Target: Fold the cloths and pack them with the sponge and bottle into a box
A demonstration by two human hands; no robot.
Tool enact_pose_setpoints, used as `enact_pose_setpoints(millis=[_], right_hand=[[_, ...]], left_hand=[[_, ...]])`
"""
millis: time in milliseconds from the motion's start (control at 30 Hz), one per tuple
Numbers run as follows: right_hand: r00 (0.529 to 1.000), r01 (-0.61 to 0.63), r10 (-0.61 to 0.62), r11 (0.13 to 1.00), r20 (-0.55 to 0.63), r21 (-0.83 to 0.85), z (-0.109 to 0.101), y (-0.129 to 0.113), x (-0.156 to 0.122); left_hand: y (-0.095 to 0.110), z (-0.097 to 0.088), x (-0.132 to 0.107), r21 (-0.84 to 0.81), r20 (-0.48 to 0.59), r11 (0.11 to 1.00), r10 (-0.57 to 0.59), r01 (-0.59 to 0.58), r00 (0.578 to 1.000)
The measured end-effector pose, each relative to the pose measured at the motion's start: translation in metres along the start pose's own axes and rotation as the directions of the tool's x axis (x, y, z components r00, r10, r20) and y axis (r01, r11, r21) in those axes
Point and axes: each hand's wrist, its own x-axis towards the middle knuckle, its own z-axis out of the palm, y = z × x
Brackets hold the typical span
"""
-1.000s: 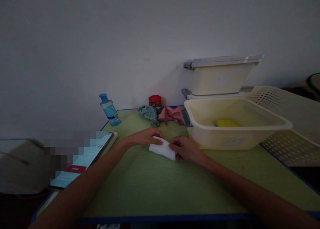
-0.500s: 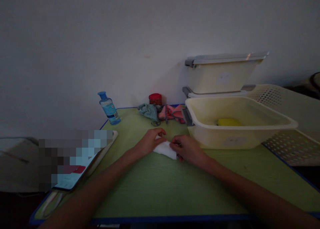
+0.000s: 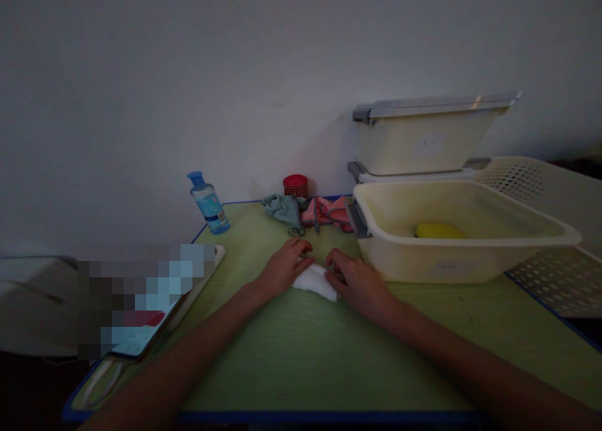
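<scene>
Near tabletop (image 3: pixel 301 356) lies open (cream tub (image 3: pixel 423 266) walls off the right side).

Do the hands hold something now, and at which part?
The left hand covers the left end of a white cloth on the table, the right hand its right end; a true grip cannot be told.

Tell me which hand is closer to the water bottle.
Left. The left hand rests in front-right of the water bottle; the right hand lies farther right, past the white cloth.

Blue-capped bottle (image 3: pixel 208 202), red pot (image 3: pixel 295 185), crumpled cloths (image 3: pixel 310 211), lidded tub (image 3: pixel 427 145) behind open cream tub (image 3: pixel 409 263) with yellow object (image 3: pixel 438 231)
</scene>
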Motion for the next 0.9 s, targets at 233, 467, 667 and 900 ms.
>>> enact_pose_setpoints(millis=[233,467,667,900], right_hand=[[0.984,0.178,-0.173,0.977,-0.05,0.121,0.005,0.001,0.005],[0.977,0.199,-0.178,0.956,-0.113,0.217,0.014,0.007,0.008],[0.975,0.205,-0.178,0.953,-0.133,0.224,0.016,0.011,0.009],[0.932,0.361,-0.352,0.92,-0.083,0.151,0.003,0.01,0.0]], left_hand=[[0.001,0.001,0.001,0.046,-0.132,0.95,0.311,-0.307,0.941],[0.014,-0.011,-0.006,0.305,0.112,0.84,0.436,-0.449,0.893],[0.031,-0.013,-0.02,0.15,0.263,0.934,0.279,-0.325,0.924],[0.025,-0.011,-0.021,0.11,0.325,0.937,0.282,-0.332,0.903]])
